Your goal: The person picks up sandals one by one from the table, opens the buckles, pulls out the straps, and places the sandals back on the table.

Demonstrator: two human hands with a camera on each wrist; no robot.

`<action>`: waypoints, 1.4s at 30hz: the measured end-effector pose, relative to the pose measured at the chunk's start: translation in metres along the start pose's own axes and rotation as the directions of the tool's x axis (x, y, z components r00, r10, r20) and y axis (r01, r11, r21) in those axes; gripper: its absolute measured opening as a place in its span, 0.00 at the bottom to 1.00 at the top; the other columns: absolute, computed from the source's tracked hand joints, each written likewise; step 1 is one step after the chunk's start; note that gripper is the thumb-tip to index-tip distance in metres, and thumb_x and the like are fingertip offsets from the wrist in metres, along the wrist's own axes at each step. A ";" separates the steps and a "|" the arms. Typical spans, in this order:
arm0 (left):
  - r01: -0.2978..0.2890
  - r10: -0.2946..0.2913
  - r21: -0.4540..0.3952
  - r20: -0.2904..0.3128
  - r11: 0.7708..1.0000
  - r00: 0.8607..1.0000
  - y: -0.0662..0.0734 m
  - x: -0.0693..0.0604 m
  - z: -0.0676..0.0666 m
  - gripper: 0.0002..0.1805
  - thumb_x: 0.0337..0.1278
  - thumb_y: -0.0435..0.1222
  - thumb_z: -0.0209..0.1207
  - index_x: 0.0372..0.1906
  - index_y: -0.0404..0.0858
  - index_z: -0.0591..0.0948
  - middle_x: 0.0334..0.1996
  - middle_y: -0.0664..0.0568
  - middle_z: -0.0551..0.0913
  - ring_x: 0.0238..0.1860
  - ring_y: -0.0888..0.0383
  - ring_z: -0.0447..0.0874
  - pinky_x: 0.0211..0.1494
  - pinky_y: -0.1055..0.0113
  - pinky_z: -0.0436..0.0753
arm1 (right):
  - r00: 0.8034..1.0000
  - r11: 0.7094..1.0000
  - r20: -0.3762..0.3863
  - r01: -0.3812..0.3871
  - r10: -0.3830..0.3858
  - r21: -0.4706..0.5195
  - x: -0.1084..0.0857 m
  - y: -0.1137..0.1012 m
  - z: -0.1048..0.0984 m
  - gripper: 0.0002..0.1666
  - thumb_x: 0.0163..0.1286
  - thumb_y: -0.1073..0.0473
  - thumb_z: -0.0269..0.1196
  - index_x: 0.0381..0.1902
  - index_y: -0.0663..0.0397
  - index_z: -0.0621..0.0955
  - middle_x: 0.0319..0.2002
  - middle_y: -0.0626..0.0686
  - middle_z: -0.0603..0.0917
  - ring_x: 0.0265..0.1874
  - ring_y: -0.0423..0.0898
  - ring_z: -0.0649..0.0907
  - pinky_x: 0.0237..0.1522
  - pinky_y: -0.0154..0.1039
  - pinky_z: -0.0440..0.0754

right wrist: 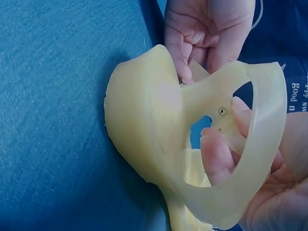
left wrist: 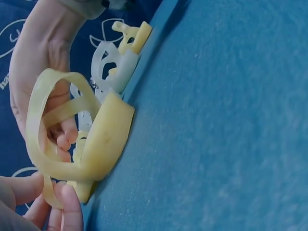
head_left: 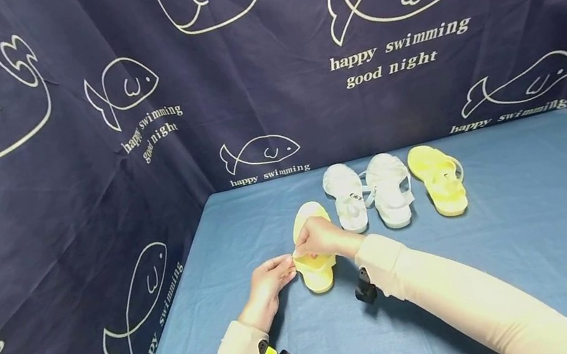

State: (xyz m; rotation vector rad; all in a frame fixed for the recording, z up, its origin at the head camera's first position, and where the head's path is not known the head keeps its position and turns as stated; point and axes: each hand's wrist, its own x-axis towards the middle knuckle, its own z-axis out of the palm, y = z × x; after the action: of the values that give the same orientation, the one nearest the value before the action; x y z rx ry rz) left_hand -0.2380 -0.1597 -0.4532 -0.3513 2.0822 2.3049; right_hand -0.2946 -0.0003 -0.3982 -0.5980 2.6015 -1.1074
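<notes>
A yellow sandal (head_left: pixel 319 282) stands on the blue cloth between my hands, its toe pointing away. My left hand (head_left: pixel 272 279) pinches the loose end of its strap (left wrist: pixel 52 193) at the left side. From the right, my right hand (head_left: pixel 322 237) reaches over the sandal and holds another part of the strap between thumb and fingers. A small metal snap (right wrist: pixel 222 111) shows on the strap near the right fingertips in the right wrist view. The ankle strap (right wrist: pixel 269 96) loops up above the heel (right wrist: pixel 139 110). Whether the strap is fastened, I cannot tell.
Farther back on the right stand two white sandals (head_left: pixel 348 194) side by side and a second yellow sandal (head_left: pixel 446 189). A dark blue curtain (head_left: pixel 255 80) with fish drawings closes off the back and left of the blue-covered table (head_left: pixel 523 210).
</notes>
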 end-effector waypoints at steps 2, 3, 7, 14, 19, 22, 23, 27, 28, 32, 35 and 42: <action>0.005 -0.005 -0.006 0.006 1.000 1.000 -0.001 0.003 -0.001 0.19 0.60 0.28 0.61 0.52 0.18 0.77 0.25 0.55 0.83 0.28 0.65 0.83 0.40 0.73 0.85 | 1.000 1.000 -0.002 -0.009 0.009 0.016 0.000 0.001 0.000 0.06 0.58 0.58 0.72 0.27 0.54 0.89 0.19 0.49 0.85 0.20 0.42 0.82 0.23 0.29 0.76; 0.005 -0.005 -0.009 0.008 1.000 1.000 -0.001 0.004 -0.001 0.19 0.60 0.28 0.61 0.52 0.18 0.76 0.25 0.55 0.83 0.28 0.65 0.83 0.39 0.73 0.85 | 1.000 1.000 -0.003 -0.011 0.011 0.022 0.001 0.001 0.000 0.06 0.58 0.58 0.72 0.27 0.54 0.89 0.19 0.49 0.85 0.20 0.42 0.82 0.23 0.29 0.76; 0.010 -0.010 -0.033 0.004 0.999 1.000 -0.003 0.007 0.000 0.19 0.60 0.27 0.61 0.52 0.17 0.76 0.25 0.55 0.83 0.28 0.64 0.82 0.39 0.74 0.85 | 1.000 1.000 -0.009 0.000 0.001 0.027 0.001 0.003 -0.001 0.06 0.58 0.59 0.71 0.26 0.55 0.89 0.19 0.50 0.85 0.19 0.41 0.81 0.22 0.28 0.76; 0.064 -0.064 -0.108 0.004 0.992 0.998 -0.006 0.010 0.002 0.19 0.61 0.26 0.59 0.54 0.18 0.75 0.25 0.55 0.83 0.28 0.65 0.82 0.37 0.77 0.83 | 1.000 0.998 -0.014 0.009 -0.008 0.055 0.000 0.004 -0.002 0.05 0.58 0.61 0.71 0.25 0.56 0.89 0.19 0.50 0.85 0.18 0.39 0.79 0.22 0.28 0.75; 0.078 -0.074 -0.139 0.035 0.987 0.997 -0.006 0.012 0.001 0.17 0.62 0.25 0.57 0.54 0.19 0.75 0.25 0.56 0.83 0.27 0.66 0.82 0.37 0.77 0.83 | 1.000 0.998 -0.017 0.022 -0.021 0.063 -0.001 0.001 -0.003 0.05 0.58 0.62 0.70 0.25 0.56 0.89 0.18 0.49 0.85 0.18 0.39 0.79 0.22 0.28 0.75; 0.096 -0.091 -0.143 0.047 0.985 0.995 -0.006 0.012 0.000 0.16 0.63 0.25 0.57 0.53 0.20 0.76 0.25 0.56 0.84 0.27 0.65 0.82 0.37 0.76 0.84 | 1.000 0.997 -0.009 0.013 -0.013 0.075 0.000 0.002 -0.002 0.04 0.58 0.63 0.70 0.26 0.57 0.89 0.21 0.49 0.86 0.19 0.40 0.81 0.23 0.28 0.76; 0.094 -0.089 -0.128 0.049 0.987 0.995 -0.006 0.012 -0.001 0.16 0.63 0.26 0.57 0.52 0.21 0.76 0.25 0.56 0.84 0.28 0.65 0.82 0.38 0.76 0.84 | 1.000 0.997 -0.006 0.008 -0.008 0.079 0.000 0.003 -0.002 0.04 0.58 0.62 0.70 0.26 0.57 0.89 0.22 0.49 0.87 0.19 0.40 0.81 0.23 0.29 0.77; 0.074 -0.074 -0.018 0.044 0.997 0.996 -0.003 0.009 -0.004 0.16 0.61 0.29 0.60 0.50 0.21 0.78 0.24 0.54 0.84 0.28 0.63 0.83 0.40 0.71 0.86 | 1.000 0.997 0.004 -0.017 0.017 0.081 0.000 0.004 0.000 0.04 0.58 0.62 0.70 0.27 0.56 0.89 0.24 0.50 0.87 0.20 0.41 0.82 0.24 0.29 0.78; 0.070 -0.070 0.012 0.041 0.997 0.997 -0.002 0.009 -0.005 0.16 0.61 0.30 0.61 0.49 0.21 0.78 0.24 0.54 0.84 0.28 0.63 0.83 0.40 0.70 0.86 | 1.000 0.996 0.005 -0.024 0.023 0.081 -0.001 0.005 0.000 0.03 0.58 0.62 0.70 0.27 0.56 0.89 0.23 0.49 0.87 0.20 0.41 0.82 0.24 0.29 0.78; 0.072 -0.075 0.076 0.036 0.994 0.997 0.001 0.007 -0.008 0.17 0.59 0.30 0.63 0.48 0.21 0.79 0.23 0.54 0.84 0.27 0.63 0.84 0.41 0.68 0.86 | 0.999 0.995 0.018 -0.033 0.032 0.097 -0.002 0.003 -0.001 0.03 0.58 0.62 0.70 0.27 0.57 0.89 0.21 0.49 0.86 0.20 0.41 0.81 0.24 0.29 0.78; 0.070 -0.074 0.082 0.043 0.994 0.996 0.001 0.006 -0.010 0.17 0.58 0.29 0.62 0.50 0.20 0.79 0.24 0.54 0.85 0.28 0.63 0.84 0.42 0.68 0.86 | 0.999 0.994 0.027 -0.028 0.025 0.109 -0.002 0.004 -0.001 0.04 0.59 0.63 0.68 0.28 0.58 0.89 0.20 0.49 0.85 0.20 0.40 0.79 0.24 0.28 0.76; 0.053 -0.055 0.057 0.047 0.997 0.997 0.000 0.009 -0.012 0.17 0.56 0.26 0.63 0.50 0.20 0.79 0.30 0.50 0.87 0.31 0.61 0.85 0.42 0.69 0.86 | 0.998 0.992 0.053 -0.037 0.031 0.120 0.000 0.006 -0.003 0.04 0.60 0.64 0.67 0.31 0.60 0.88 0.25 0.49 0.86 0.21 0.40 0.80 0.24 0.28 0.76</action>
State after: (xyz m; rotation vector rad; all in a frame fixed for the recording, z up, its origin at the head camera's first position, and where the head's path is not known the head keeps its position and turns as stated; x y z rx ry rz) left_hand -0.2449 -0.1727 -0.4558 -0.3424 2.0833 2.1979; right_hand -0.2973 0.0057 -0.4002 -0.5460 2.4712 -1.2129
